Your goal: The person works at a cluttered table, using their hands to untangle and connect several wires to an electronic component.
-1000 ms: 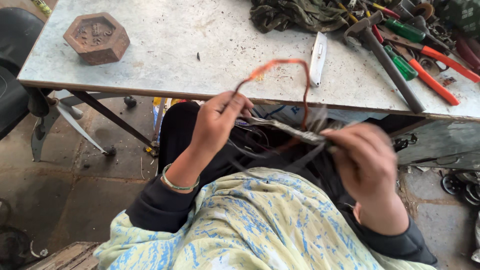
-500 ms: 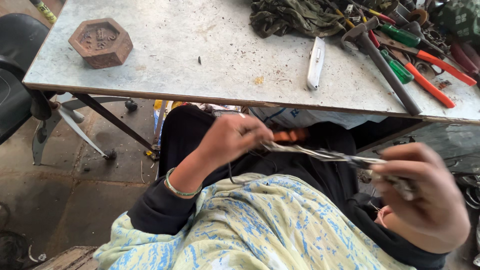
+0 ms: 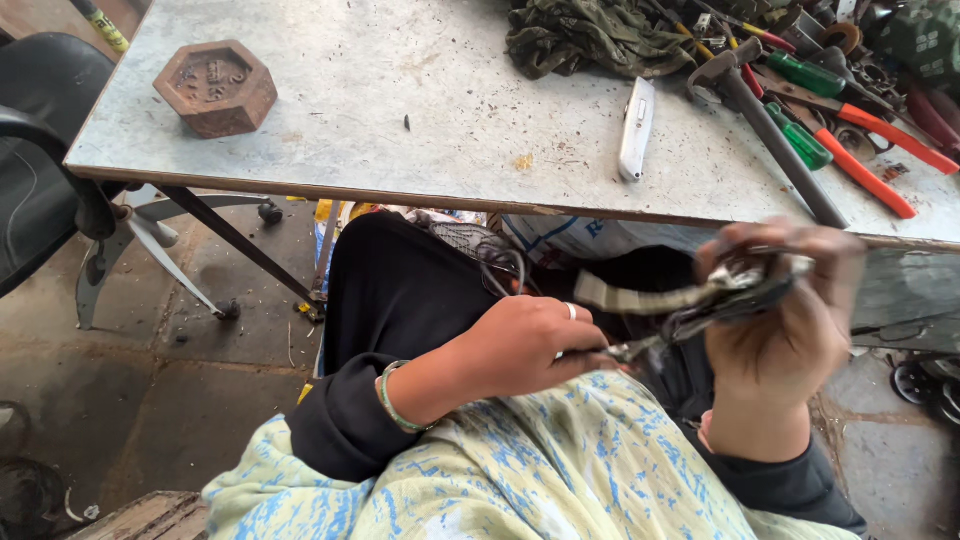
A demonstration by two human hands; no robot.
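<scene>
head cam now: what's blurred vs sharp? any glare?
Head view: the right hand and the bundle of cables it grips are smeared by motion blur; the left hand is fairly sharp; the metal table, hexagonal weight and utility knife are crisp. Soft, even daylight, no harsh glare.

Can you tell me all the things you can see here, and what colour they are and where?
metal table: 1, grey, across the top
hexagonal weight: 1, rusty brown, table's left end
utility knife: 1, silver, middle of table
cloth: 1, dark green, crumpled at table's far edge
hammer: 1, dark metal, right part of table
screwdrivers: at least 2, green handles, right part of table
pliers: 1 pair, orange handles, table's right end
office chair: 1, black, left of table
bundle of wires: 1, grey and blurred, between both hands
bangle: 1, green, left wrist
left hand: gripping the wires' lower end
right hand: closed on the wires' upper end
</scene>
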